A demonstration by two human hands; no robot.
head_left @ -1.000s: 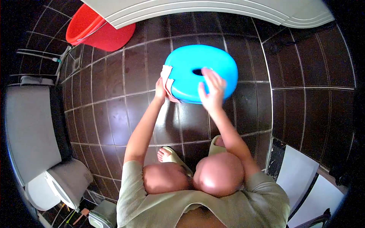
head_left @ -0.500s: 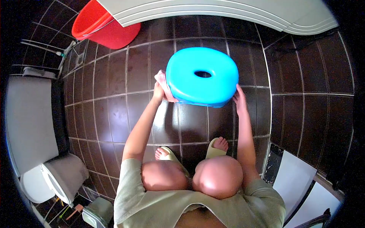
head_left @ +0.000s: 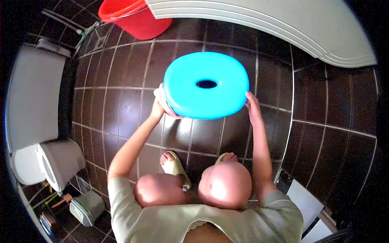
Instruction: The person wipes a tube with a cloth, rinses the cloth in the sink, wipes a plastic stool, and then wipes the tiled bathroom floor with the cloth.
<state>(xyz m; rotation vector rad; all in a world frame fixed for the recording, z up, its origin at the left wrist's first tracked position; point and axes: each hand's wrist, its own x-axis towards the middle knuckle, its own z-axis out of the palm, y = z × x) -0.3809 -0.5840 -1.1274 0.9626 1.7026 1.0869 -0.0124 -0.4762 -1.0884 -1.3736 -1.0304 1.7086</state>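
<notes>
A red bucket point(head_left: 145, 26) stands on dark floor tiles point(head_left: 131, 69), partly hidden by a pale panel point(head_left: 279, 20).

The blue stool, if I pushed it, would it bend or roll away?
The stool looks like moulded plastic, so it is probably stiff and fairly light. Its glossy top may feel slippery. Being oval and flat-topped, it would likely slide rather than roll.

Glossy dark brown rectangular tiles point(head_left: 125, 111) are covering the floor point(head_left: 115, 69) and running up the wall point(head_left: 340, 99), suggesting a bathroom, probably in a home. A red plastic bucket point(head_left: 144, 24) with a thin handle is standing beside a ridged off-white panel point(head_left: 251, 18), and pale green open-toed slippers point(head_left: 174, 167) are showing over the floor.
</notes>
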